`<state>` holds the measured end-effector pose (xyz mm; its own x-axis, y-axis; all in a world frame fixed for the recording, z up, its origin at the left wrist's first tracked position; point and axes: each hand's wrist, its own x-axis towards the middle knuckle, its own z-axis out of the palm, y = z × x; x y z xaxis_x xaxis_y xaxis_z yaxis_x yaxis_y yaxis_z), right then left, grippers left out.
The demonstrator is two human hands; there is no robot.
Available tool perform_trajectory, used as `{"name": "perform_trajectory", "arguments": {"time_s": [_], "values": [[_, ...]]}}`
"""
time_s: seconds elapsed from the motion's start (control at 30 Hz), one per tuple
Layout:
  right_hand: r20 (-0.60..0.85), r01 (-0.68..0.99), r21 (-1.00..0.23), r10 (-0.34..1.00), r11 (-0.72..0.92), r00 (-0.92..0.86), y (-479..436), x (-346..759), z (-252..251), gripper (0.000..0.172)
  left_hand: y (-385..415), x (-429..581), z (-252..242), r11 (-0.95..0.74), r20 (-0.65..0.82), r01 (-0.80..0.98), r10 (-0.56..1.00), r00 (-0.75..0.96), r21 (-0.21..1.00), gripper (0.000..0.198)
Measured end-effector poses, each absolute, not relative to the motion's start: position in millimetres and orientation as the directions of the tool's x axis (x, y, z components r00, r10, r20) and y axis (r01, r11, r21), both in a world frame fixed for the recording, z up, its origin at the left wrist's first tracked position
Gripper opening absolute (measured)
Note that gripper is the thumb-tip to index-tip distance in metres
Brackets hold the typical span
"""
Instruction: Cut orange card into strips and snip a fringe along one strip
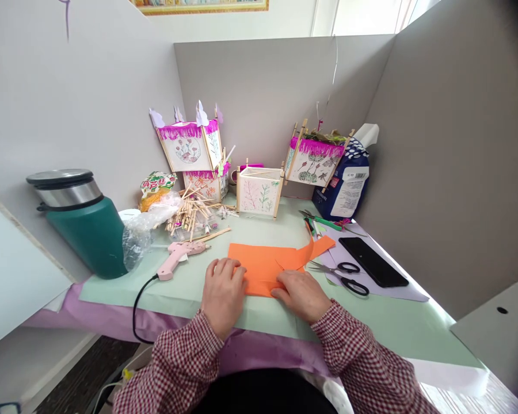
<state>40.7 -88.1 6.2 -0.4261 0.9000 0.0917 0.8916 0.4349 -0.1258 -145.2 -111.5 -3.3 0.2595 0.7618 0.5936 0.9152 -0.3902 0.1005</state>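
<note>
A sheet of orange paper (259,261) lies on the table in front of me, with a fold along its near part. A cut strip curls up from its right side. My left hand (223,290) rests on the paper's left edge, palm down, fingers spread a little and holding nothing. On the right part of the paper is my right hand (302,292), its thumb apart from the fingers, pressing down near the fold. The undersides of both hands are hidden. Black-handled scissors (349,278) lie partly opened just right of my right hand.
A pink glue gun (179,257) and a green flask (84,230) stand left. Behind are wooden sticks (192,213) and paper lanterns (259,192). A black phone (373,261), pliers (323,221) and a blue package (347,184) are right. Grey panels (285,86) enclose the table.
</note>
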Motion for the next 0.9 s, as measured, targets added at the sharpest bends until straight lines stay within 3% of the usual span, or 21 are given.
{"name": "perform_trajectory", "arguments": {"time_s": [0.17,0.47,0.9], "values": [[0.093,0.892,-0.093,0.896,0.441,-0.434,-86.9,39.8,5.4,0.02,-130.0,-123.1,-19.8,-0.579,0.617,0.814,0.659,0.43,0.051,0.028],[0.106,0.891,-0.082,0.893,0.447,-0.438,-87.2,40.0,4.3,0.022,-141.6,-113.8,-46.4,-0.548,0.553,0.837,0.699,0.454,0.005,0.045],[0.103,0.881,-0.09,0.884,0.465,-0.456,-84.8,40.9,3.0,0.021,-147.3,-110.3,-47.1,-0.474,0.543,0.879,0.724,0.426,-0.057,0.045]]}}
